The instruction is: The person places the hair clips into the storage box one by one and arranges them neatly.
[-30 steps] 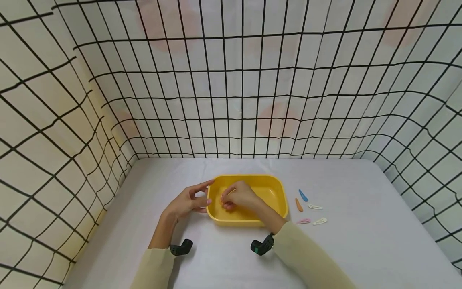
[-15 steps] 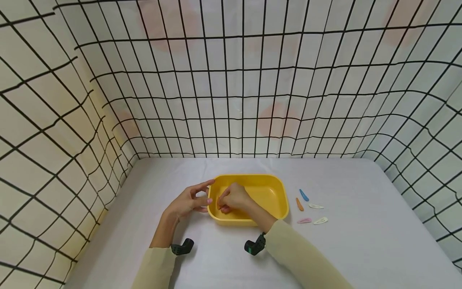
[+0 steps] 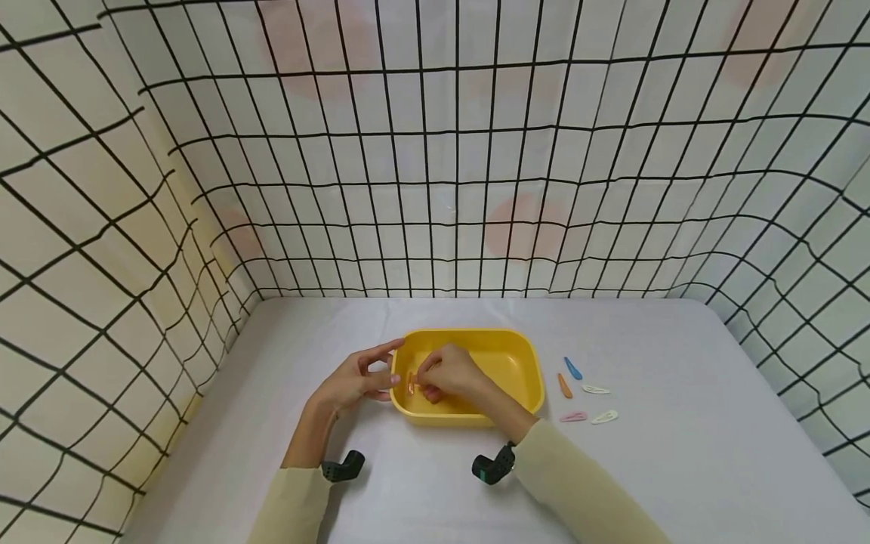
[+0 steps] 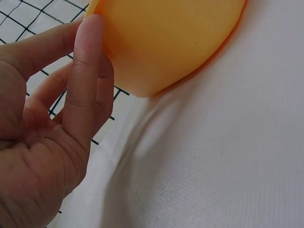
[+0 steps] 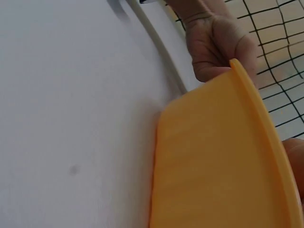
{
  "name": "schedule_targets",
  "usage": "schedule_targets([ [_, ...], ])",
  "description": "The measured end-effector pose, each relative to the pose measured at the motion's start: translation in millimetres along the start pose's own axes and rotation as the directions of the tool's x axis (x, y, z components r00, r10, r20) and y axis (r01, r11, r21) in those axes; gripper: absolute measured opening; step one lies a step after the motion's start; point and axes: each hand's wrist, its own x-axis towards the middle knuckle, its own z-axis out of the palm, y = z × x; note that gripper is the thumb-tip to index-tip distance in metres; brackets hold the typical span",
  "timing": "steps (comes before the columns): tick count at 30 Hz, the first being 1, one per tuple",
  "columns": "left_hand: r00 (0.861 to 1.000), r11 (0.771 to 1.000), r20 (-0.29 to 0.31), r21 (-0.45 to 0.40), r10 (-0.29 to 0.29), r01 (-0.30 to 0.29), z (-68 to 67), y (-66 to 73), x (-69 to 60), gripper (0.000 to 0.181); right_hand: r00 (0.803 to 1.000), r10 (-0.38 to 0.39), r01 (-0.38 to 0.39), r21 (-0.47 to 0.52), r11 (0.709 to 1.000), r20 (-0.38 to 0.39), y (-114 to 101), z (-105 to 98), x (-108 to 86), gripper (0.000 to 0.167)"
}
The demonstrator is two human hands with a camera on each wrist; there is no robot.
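My left hand (image 3: 350, 380) holds the left end of the yellow tray (image 3: 510, 366), thumb at the rim and index finger reaching to the far corner. In the left wrist view the thumb (image 4: 85, 71) lies against the tray's edge. Inside the tray, near its left wall, sits an orange hair clip (image 3: 411, 385). My right hand (image 3: 451, 372) reaches over the near wall, fingers bent, with fingertips close beside that clip. Whether they still touch it or pinch anything is too small to tell. The right wrist view shows mostly the tray's outer wall (image 5: 204, 152).
Right of the tray lie several hair clips: a blue one (image 3: 573, 369), an orange one (image 3: 565, 386), a pink one (image 3: 574, 416) and white ones (image 3: 604, 417). A white cloth covers the table (image 3: 680, 453). Black netting (image 3: 455, 181) stands at the back and sides.
My right hand shifted left inside the tray, then drew back slightly right. The orange hair clip at its fingertips now shows by the tray's left wall. My left hand stays on the tray.
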Motion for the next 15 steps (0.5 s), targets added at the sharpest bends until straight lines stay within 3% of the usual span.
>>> schedule_targets([
  [10, 1.000, 1.000, -0.014, 0.018, 0.009, -0.009, -0.1, -0.4, 2.8, 0.070, 0.999, -0.037, 0.039, 0.072, 0.997, -0.020, 5, -45, -26.4, 0.022],
  [15, 1.000, 1.000, -0.021, 0.004, 0.002, -0.002, -0.5, -1.0, 2.0, 0.071, 0.993, -0.111, 0.113, 0.098, 0.989, -0.028, 13, -72, -36.0, 0.024],
])
